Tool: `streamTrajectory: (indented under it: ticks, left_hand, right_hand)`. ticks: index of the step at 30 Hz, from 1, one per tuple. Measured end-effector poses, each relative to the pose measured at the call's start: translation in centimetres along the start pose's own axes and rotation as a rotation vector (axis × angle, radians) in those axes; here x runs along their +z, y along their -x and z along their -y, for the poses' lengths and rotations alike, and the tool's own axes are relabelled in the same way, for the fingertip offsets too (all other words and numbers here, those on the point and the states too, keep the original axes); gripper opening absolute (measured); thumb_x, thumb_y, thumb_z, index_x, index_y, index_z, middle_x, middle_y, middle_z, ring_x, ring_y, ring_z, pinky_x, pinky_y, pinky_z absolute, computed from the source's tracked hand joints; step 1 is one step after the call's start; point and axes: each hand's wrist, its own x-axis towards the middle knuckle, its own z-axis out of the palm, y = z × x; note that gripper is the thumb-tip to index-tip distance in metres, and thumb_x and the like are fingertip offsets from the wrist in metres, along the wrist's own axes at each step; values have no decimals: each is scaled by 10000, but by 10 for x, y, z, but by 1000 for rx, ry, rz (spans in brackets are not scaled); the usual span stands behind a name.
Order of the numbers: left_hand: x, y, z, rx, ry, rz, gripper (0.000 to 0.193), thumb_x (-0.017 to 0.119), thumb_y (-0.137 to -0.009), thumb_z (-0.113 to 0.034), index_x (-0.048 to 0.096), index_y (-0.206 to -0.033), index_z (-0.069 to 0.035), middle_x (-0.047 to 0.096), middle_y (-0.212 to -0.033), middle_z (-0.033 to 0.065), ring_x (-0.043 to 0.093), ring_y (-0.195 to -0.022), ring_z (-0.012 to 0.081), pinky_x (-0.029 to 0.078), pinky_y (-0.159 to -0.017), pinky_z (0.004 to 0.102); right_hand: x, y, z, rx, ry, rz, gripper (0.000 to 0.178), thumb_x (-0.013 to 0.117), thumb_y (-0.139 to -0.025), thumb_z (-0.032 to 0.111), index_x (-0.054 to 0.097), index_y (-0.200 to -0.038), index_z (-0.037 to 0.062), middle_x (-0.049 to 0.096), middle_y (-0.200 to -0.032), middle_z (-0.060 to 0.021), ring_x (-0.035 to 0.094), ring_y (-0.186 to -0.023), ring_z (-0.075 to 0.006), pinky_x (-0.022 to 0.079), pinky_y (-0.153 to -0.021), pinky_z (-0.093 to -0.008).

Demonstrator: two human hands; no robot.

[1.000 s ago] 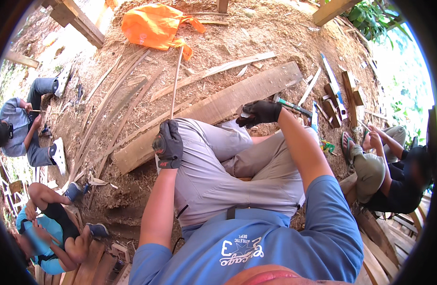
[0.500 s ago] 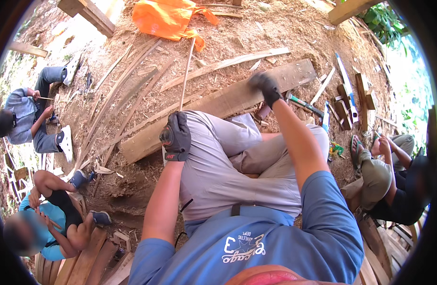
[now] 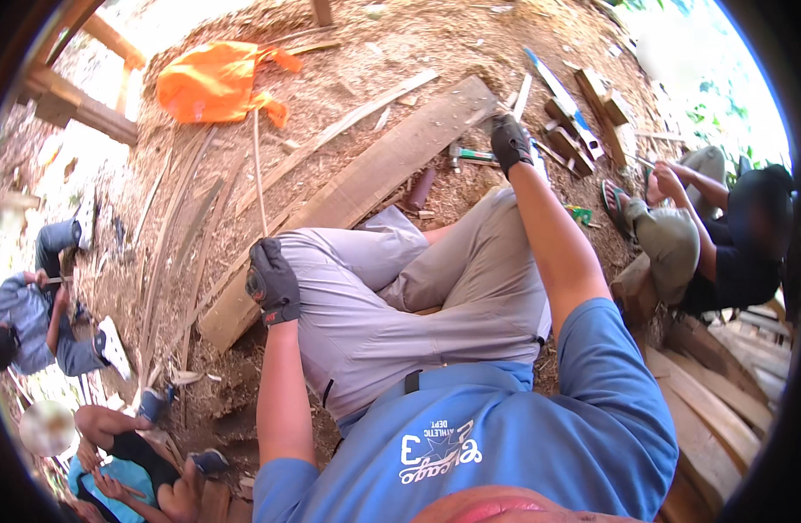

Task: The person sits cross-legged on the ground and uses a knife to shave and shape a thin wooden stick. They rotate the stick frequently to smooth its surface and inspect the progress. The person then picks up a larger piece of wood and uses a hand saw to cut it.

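Observation:
My left hand (image 3: 274, 281), in a dark glove, rests at my left knee with its fingers closed around a thin wooden stick (image 3: 259, 174) that points away from me. Beyond my legs a long wooden plank (image 3: 374, 179) lies slantwise on the ground. My right hand (image 3: 511, 145), also gloved, is just off the plank's far right end. Its fingertips point away and are partly hidden, so any hold is unclear. Close by on its left are a hammer (image 3: 472, 155) with a green part and a brown cylinder (image 3: 420, 189).
An orange bag (image 3: 209, 83) lies at the far left. Long wood strips (image 3: 178, 218) cover the left ground. Past my right hand are a long blue-and-white tool (image 3: 566, 100) and wood blocks (image 3: 605, 105). People sit at left (image 3: 30, 305), lower left (image 3: 113, 471) and right (image 3: 740, 235).
The view has shifted, so the surroundings sit further left. My right hand has moved off the plank's surface toward its right end. My left hand still holds the stick at the knee.

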Motion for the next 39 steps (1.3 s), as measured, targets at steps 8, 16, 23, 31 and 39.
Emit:
streamTrajectory:
  ticks: [8, 16, 23, 31, 39]
  left_hand:
    - [-3, 8, 8, -15, 15, 59, 293, 377, -1026, -138, 650, -1117, -84, 728, -1099, 155, 688, -1046, 383, 511, -915, 489]
    - [1, 1, 74, 358, -407, 113, 455, 372, -1132, -437, 613, -1288, -84, 695, -1226, 224, 653, -1108, 460, 509, -912, 544]
    - [-23, 63, -123, -346, 1087, 882, 295, 470, -1139, -276, 648, -1127, -40, 311, -636, -110, 260, -498, 11, 229, -441, 209]
    - [-33, 114, -195, -52, 854, 922, 323, 473, -1124, -238, 720, -1069, -37, 485, -635, -46, 388, -535, 39, 324, -492, 270]
    - [-48, 131, -196, 118, 752, 880, 299, 496, -1112, -231, 706, -1062, -25, 475, -646, -66, 400, -561, 30, 323, -513, 252]
  right_hand:
    - [-117, 113, -101, 56, 515, -196, 355, 562, -960, 294, 781, -976, 15, 741, -1072, -281, 731, -1034, -432, 572, -878, -523]
    - [-157, 304, -154, 140, 415, -272, 288, 516, -1029, 259, 740, -1098, 91, 742, -1128, -222, 706, -1074, -413, 556, -905, -480]
    - [-147, 330, -14, -58, -868, -306, 354, 507, -1079, 193, 658, -1317, -21, 719, -1206, -125, 709, -1145, -237, 578, -946, -410]
    - [-93, 290, 93, -40, -1275, 186, 388, 480, -1045, 113, 596, -1385, -33, 626, -1407, -132, 651, -1277, -251, 599, -976, -388]
    - [-93, 277, 109, -95, -1383, 202, 319, 596, -1034, 98, 588, -1322, -38, 691, -1259, -94, 701, -1183, -238, 582, -1009, -408]
